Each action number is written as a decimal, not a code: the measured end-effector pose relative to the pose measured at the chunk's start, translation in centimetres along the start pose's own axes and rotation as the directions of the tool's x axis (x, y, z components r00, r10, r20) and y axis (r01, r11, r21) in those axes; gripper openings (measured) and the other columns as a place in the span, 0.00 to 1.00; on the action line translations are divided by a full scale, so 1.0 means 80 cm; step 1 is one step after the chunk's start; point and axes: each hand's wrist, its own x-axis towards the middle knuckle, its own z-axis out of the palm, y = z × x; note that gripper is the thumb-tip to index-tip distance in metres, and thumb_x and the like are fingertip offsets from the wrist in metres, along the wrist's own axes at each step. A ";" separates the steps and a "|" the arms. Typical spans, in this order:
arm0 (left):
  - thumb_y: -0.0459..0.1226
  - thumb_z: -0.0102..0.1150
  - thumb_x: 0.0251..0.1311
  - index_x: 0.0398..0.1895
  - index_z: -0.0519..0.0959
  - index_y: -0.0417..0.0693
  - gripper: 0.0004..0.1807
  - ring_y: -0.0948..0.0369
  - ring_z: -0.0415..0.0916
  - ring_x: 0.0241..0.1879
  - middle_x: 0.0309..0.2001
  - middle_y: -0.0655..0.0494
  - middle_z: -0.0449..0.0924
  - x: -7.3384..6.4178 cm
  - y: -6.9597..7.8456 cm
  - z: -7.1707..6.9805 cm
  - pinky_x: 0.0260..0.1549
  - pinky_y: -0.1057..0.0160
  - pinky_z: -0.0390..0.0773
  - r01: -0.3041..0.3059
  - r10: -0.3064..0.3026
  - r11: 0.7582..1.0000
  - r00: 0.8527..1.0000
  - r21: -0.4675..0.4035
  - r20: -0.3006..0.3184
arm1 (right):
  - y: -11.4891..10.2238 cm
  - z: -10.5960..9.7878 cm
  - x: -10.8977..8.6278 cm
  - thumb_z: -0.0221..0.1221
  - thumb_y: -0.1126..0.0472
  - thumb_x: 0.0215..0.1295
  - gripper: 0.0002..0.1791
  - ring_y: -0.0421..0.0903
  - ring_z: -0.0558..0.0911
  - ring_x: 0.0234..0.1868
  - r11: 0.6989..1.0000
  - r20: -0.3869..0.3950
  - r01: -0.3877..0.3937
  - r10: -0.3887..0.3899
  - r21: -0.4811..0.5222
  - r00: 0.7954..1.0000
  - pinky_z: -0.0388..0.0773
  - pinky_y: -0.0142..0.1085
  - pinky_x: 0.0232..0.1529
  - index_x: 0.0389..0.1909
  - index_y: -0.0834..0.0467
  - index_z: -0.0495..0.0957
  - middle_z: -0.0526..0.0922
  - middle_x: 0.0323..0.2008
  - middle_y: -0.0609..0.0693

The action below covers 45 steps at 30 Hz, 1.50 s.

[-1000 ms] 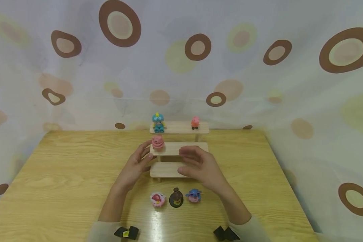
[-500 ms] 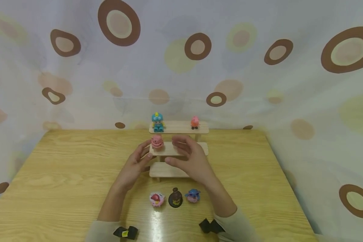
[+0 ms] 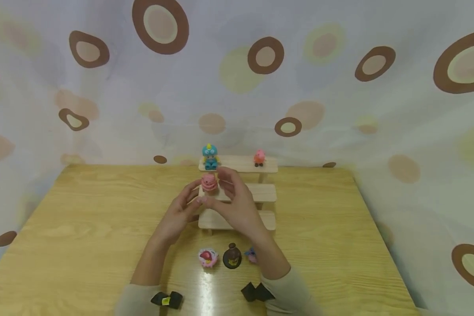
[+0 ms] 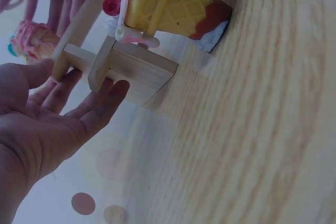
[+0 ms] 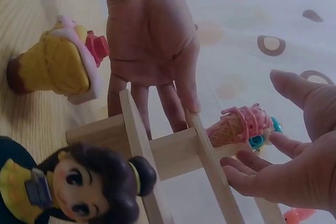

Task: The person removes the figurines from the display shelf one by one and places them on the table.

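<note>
A three-step wooden display stand stands on the table. My left hand holds its left end, with the thumb on the middle plank's edge and the fingers behind it. A pink-topped ice-cream-cone figurine stands upright at the left of the middle step; its waffle cone shows in the right wrist view. My right hand hovers over the stand with fingers extended beside this figurine, its thumb tip near the left thumb. In the right wrist view, the right hand appears slightly apart from the figurine.
On the top step sit a teal-capped doll and a pink pig figurine. Before the stand are a white-and-pink cone figurine, a dark-haired doll figurine and a blue figurine partly covered by the right forearm. A patterned curtain hangs behind.
My right hand has moved left across the stand to the pink ice-cream-cone figurine. The left hand stays on the stand's left end. The head view has shifted slightly.
</note>
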 end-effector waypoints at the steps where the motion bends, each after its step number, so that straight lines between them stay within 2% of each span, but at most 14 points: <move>1: 0.44 0.50 0.83 0.84 0.57 0.60 0.31 0.43 0.69 0.73 0.79 0.46 0.64 0.001 0.001 0.001 0.61 0.35 0.77 -0.006 0.006 1.000 1.000 -0.003 0.005 | 0.000 0.001 0.001 0.74 0.59 0.66 0.41 0.55 0.72 0.74 1.000 -0.008 0.003 -0.003 -0.002 1.000 0.67 0.51 0.75 0.77 0.54 0.66 0.71 0.74 0.55; 6: 0.44 0.50 0.84 0.84 0.56 0.58 0.31 0.44 0.67 0.74 0.79 0.47 0.64 0.005 0.004 0.006 0.61 0.35 0.77 -0.008 0.008 1.000 1.000 -0.019 0.023 | 0.003 0.004 0.005 0.71 0.64 0.69 0.34 0.55 0.75 0.72 0.999 -0.034 0.037 -0.037 0.004 0.999 0.69 0.50 0.74 0.74 0.56 0.70 0.75 0.71 0.56; 12: 0.42 0.49 0.84 0.84 0.56 0.58 0.30 0.43 0.68 0.73 0.78 0.47 0.65 0.004 0.005 0.008 0.60 0.36 0.79 -0.001 0.001 1.000 1.000 -0.006 0.012 | 0.008 0.009 0.010 0.66 0.67 0.73 0.26 0.53 0.82 0.64 0.993 -0.050 0.111 -0.113 -0.030 0.992 0.78 0.45 0.66 0.69 0.59 0.75 0.80 0.65 0.55; 19: 0.42 0.48 0.84 0.84 0.56 0.59 0.30 0.43 0.67 0.74 0.78 0.48 0.65 0.003 0.006 0.009 0.60 0.38 0.79 0.001 0.000 1.000 1.000 -0.023 0.015 | 0.009 0.010 0.012 0.66 0.67 0.73 0.22 0.52 0.85 0.60 0.989 -0.072 0.126 -0.131 -0.080 0.989 0.82 0.44 0.62 0.66 0.61 0.77 0.83 0.61 0.55; 27: 0.41 0.47 0.84 0.83 0.58 0.61 0.29 0.43 0.68 0.73 0.77 0.48 0.67 0.002 0.005 0.011 0.59 0.39 0.80 -0.001 0.002 1.000 1.000 -0.026 0.002 | 0.000 0.003 0.008 0.65 0.67 0.74 0.21 0.51 0.84 0.61 0.995 -0.061 0.078 -0.081 -0.059 0.995 0.81 0.40 0.61 0.65 0.59 0.78 0.84 0.60 0.54; 32: 0.41 0.48 0.84 0.83 0.59 0.62 0.28 0.44 0.68 0.73 0.77 0.47 0.67 0.002 0.005 0.011 0.60 0.35 0.78 0.015 -0.015 1.000 1.000 -0.022 -0.008 | -0.009 -0.004 0.003 0.66 0.66 0.73 0.21 0.50 0.84 0.61 0.997 -0.064 0.062 -0.064 -0.036 0.996 0.82 0.39 0.61 0.65 0.58 0.79 0.84 0.59 0.53; 39: 0.41 0.48 0.84 0.84 0.55 0.55 0.31 0.41 0.66 0.74 0.78 0.45 0.64 0.000 0.006 0.007 0.61 0.31 0.75 0.026 -0.026 1.000 0.999 0.013 -0.023 | -0.014 -0.015 -0.005 0.68 0.65 0.72 0.21 0.51 0.84 0.61 0.999 -0.068 0.045 -0.045 -0.005 0.997 0.82 0.38 0.60 0.64 0.62 0.78 0.83 0.59 0.53; 45: 0.38 0.47 0.84 0.84 0.56 0.56 0.30 0.40 0.67 0.73 0.79 0.44 0.63 -0.002 0.005 0.005 0.60 0.33 0.77 0.028 -0.028 1.000 0.999 0.013 -0.029 | -0.013 -0.031 -0.016 0.69 0.65 0.71 0.20 0.52 0.84 0.60 0.999 -0.083 0.032 -0.033 -0.005 0.996 0.83 0.37 0.58 0.62 0.61 0.80 0.84 0.58 0.54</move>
